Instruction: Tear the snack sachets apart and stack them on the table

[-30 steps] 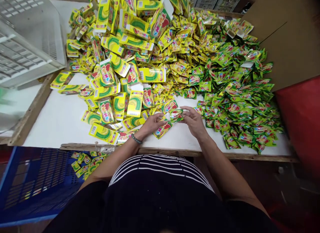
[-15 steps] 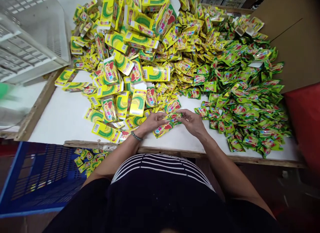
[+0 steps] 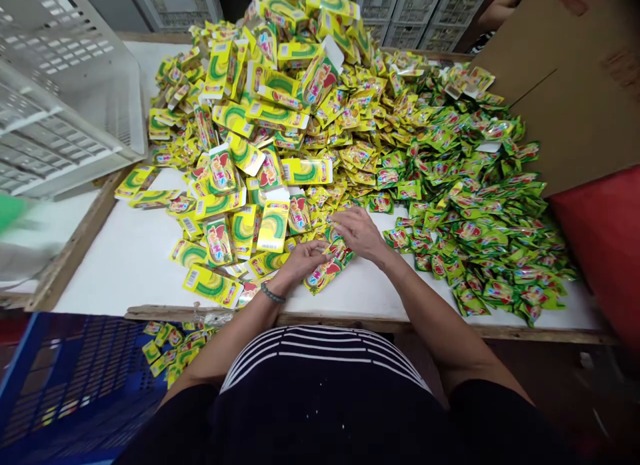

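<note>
My left hand [image 3: 303, 257] is curled round a small stack of candy sachets [image 3: 324, 272] that rests on the white table [image 3: 125, 252] near its front edge. Just beyond it, my right hand [image 3: 359, 232] lies palm down with its fingers stretched left onto the loose yellow sachets [image 3: 325, 202] at the foot of the heap. A pile of flat yellow cartons [image 3: 270, 118] rises behind both hands. To the right spreads a wide heap of green sachets [image 3: 475, 205].
A white plastic crate [image 3: 55, 105] stands tilted at the far left. Below the table's left front edge is a blue crate [image 3: 65, 378] with several sachets in it. Brown cardboard [image 3: 575, 85] and a red surface [image 3: 600, 238] border the right side.
My right hand has left the sachet that both hands held and moved up and left onto the heap. The left hand stays on its stack. The camera has tilted up a little.
</note>
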A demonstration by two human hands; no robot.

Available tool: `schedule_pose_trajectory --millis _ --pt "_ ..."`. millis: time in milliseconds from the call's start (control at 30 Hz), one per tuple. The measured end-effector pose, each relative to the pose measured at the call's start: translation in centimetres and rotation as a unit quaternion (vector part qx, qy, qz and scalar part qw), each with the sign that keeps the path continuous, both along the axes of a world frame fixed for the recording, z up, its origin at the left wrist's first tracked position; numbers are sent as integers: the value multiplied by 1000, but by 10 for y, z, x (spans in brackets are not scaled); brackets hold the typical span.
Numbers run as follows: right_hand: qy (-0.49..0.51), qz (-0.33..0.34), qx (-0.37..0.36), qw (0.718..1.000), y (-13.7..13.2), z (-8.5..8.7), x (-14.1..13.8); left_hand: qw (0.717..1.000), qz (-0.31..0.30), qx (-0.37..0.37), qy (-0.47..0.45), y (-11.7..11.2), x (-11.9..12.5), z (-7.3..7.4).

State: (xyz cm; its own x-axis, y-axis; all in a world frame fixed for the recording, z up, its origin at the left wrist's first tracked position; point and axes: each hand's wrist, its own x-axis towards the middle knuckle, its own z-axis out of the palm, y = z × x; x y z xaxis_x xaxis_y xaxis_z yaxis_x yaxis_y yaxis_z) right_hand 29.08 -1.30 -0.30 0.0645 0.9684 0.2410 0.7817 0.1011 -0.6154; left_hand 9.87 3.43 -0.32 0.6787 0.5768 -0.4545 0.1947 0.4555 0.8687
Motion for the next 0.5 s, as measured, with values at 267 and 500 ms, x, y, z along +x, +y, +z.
schedule_pose_trajectory --millis 267,500 --pt "59 -255 -43 964 45 -8 23 1000 28 11 -2 0 1 6" --pt "198 -240 -34 950 86 -17 22 996 85 10 0 2 1 0"
